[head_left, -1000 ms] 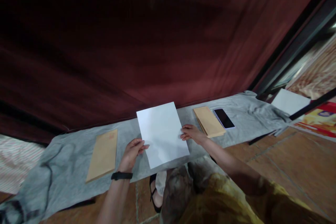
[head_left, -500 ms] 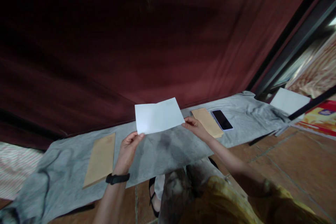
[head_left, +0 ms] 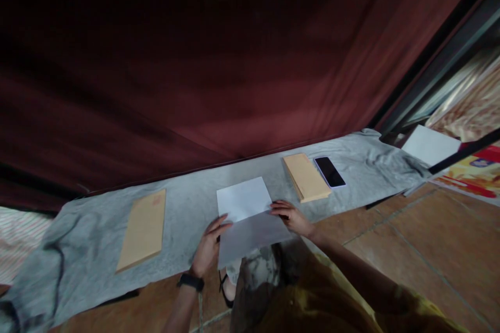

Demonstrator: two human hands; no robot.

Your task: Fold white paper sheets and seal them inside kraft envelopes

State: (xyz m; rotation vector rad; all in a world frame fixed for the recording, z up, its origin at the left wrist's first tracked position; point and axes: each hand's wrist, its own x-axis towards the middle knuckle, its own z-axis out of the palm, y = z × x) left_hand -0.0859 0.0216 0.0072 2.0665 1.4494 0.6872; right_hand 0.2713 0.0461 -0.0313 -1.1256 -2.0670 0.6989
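Observation:
A white sheet of paper [head_left: 244, 199] with a crease across its middle lies at the front of the cloth-covered surface. Its far half rests on the grey cloth, while the shaded near half reaches past the front edge towards my lap. My left hand [head_left: 209, 247] grips the left side at the crease, fingertips on top. At the other end of the crease, my right hand [head_left: 294, 218] holds the right side the same way; both thumbs are hidden. Left of the paper lies a brown envelope stack [head_left: 142, 229]; to its right is another pile of brown envelopes [head_left: 307, 177].
A phone [head_left: 330, 172] lies beside the right pile. Grey cloth [head_left: 183, 208] covers the long narrow surface, with a dark red panel [head_left: 242, 88] rising behind it. At far right are a white sheet [head_left: 429, 145] and a dark metal bar [head_left: 464, 152]. Tiled floor lies below.
The paper, held up before, has come down onto the cloth, and its near half now spreads towards me. Both hands have moved down and nearer along its sides.

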